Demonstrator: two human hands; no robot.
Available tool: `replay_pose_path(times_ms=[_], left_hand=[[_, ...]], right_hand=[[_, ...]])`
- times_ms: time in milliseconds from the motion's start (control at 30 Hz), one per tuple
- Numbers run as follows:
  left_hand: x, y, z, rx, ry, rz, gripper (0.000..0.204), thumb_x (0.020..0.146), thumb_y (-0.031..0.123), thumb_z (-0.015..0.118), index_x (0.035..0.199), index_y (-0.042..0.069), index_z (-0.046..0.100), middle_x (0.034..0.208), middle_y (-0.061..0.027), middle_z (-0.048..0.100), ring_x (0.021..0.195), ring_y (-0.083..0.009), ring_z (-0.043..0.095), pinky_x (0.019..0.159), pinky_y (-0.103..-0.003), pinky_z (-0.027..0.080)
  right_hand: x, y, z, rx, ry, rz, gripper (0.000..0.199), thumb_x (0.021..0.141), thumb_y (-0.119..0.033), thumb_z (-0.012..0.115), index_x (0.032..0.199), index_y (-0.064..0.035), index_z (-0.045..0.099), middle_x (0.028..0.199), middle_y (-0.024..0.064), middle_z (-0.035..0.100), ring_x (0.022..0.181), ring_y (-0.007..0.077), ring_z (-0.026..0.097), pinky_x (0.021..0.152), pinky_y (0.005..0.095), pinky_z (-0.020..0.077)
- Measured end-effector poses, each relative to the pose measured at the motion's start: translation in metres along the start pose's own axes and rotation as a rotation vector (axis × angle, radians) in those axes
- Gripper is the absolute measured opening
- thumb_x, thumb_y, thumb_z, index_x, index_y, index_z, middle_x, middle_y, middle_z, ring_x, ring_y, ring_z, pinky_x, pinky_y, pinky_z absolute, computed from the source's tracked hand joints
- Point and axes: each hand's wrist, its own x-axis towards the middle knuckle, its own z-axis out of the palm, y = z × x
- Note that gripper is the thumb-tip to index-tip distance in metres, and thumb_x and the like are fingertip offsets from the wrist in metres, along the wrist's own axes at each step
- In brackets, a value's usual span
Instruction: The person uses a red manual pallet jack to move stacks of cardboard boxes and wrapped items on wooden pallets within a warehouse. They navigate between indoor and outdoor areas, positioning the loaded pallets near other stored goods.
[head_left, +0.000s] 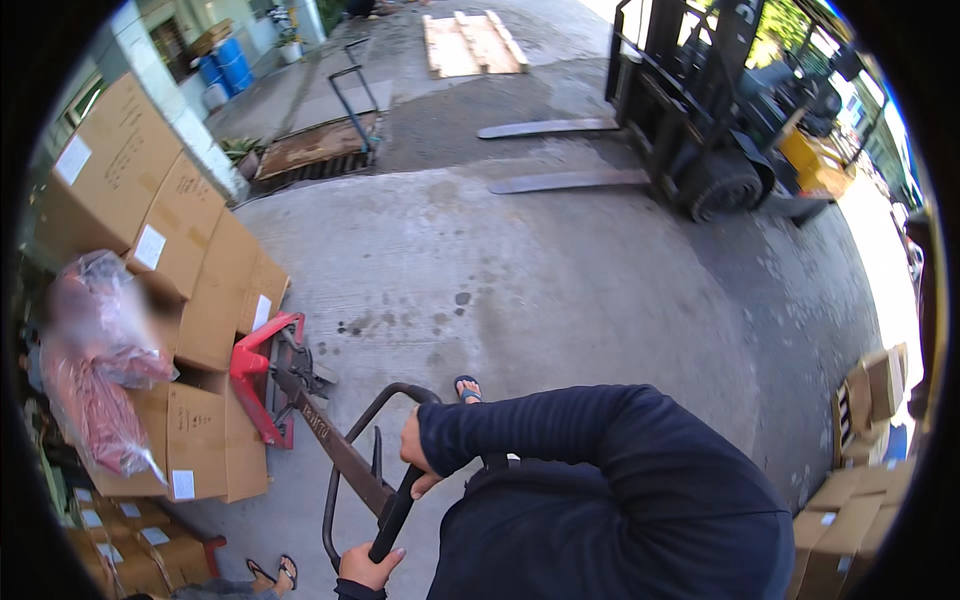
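Both my hands grip the looped handle of a red pallet jack [268, 360]. My left hand [368, 568] is closed around the lower end of the black grip bar [395, 515]. Around its upper end my right hand [416, 452] is wrapped, with the dark-sleeved arm reaching across from the right. A brown steel shaft [345, 450] runs from the handle to the red body. Just beyond the jack, brown cartons [205, 290] are stacked high, several with white labels. A clear plastic bag of reddish material [105, 410] rests against the stack.
A forklift [690, 120] stands at the far right, its forks [570, 180] low and pointing left. A wooden pallet [475, 45] and a blue-handled cart [320, 140] are farther off. Sandalled feet [285, 572] of another person show at lower left. More cartons [850, 520] stand at right.
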Motion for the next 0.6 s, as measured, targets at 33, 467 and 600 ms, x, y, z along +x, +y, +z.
replay_pose_path(times_ms=[33,467,600], left_hand=[[-0.008,-0.004,0.003,-0.015,-0.048,-0.009,0.041,0.079,0.040,0.080,0.076,0.001,0.069,0.057,-0.0061,0.062,0.052,-0.0159,0.063,0.053,-0.031,0.049],[-0.048,0.040,-0.001,-0.157,-0.290,-0.067,0.053,0.073,0.059,0.079,0.085,0.008,0.071,0.056,-0.0044,0.059,0.051,-0.0153,0.060,0.053,-0.030,0.048],[-0.060,0.098,0.002,-0.021,-0.063,-0.044,0.055,0.073,0.059,0.077,0.090,0.007,0.072,0.061,-0.0080,0.063,0.058,-0.0223,0.065,0.060,-0.036,0.051]], right_hand=[[-0.011,-0.013,0.000,-0.002,0.001,0.030,0.073,0.082,-0.071,0.056,0.076,-0.0007,0.072,0.071,0.0206,0.068,0.074,0.0399,0.068,0.068,0.0466,0.0536],[-0.044,-0.017,0.000,-0.014,-0.047,-0.009,0.083,0.080,-0.084,0.045,0.086,-0.0063,0.072,0.071,0.0174,0.069,0.072,0.0362,0.070,0.067,0.0442,0.0544],[-0.073,0.010,-0.043,-0.123,0.018,-0.074,0.076,0.078,-0.082,0.052,0.081,-0.0079,0.072,0.066,0.0149,0.067,0.068,0.0331,0.070,0.065,0.0428,0.0546]])
